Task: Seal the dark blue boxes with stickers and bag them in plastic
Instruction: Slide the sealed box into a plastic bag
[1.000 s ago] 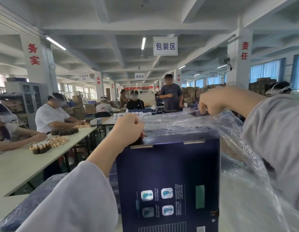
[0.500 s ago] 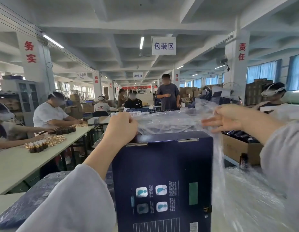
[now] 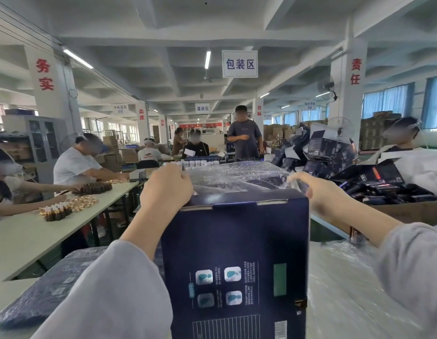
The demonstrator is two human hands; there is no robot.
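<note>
Head view: dark blue box [image 3: 237,241] stands upright at centre. Long table [image 3: 29,236] is clear off to the left, carton [image 3: 408,211] near on the right. Plastic bag [image 3: 237,174] is bunched over the box's far top. Left hand [image 3: 166,189] is curled tight on the bag at the top-left corner. Right hand [image 3: 310,192] pinches the bag at the top-right corner, blurred.

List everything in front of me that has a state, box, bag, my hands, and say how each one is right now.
Box: upright, top flap closed, near face bare.
Plastic bag: bunched over the box's top and far side.
Left hand: fingers curled over the box's top left corner.
Right hand: pinching the plastic bag at the top right corner.
Carton: open, heaped with dark packs.
Small bottles: standing clustered on the table.
</note>
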